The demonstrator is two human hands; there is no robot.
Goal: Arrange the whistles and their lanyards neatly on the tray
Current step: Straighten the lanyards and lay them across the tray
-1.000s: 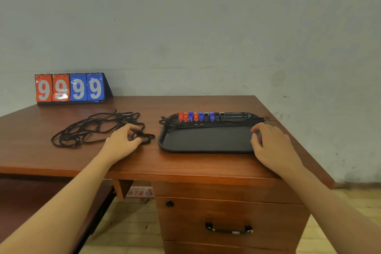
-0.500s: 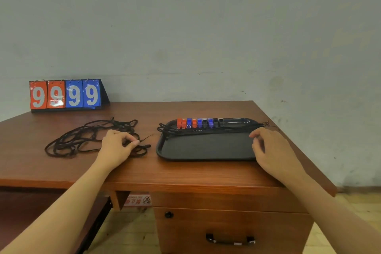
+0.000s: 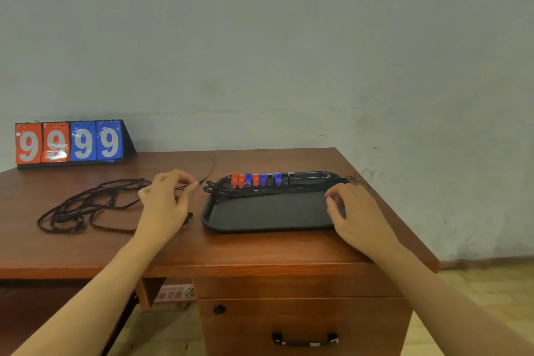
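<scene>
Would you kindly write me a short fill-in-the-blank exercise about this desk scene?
1. The whistles stand in a row along the tray's ____ edge.
2. The left hand pinches a black ____.
3. Every digit on the scoreboard reads ____.
4. The right hand is at the tray's ____ end.

Missing words: far; cord; nine; right

Whistles (image 3: 261, 180) rowed along black tray (image 3: 268, 215) back, lanyards (image 3: 86, 204) tangled left
</scene>
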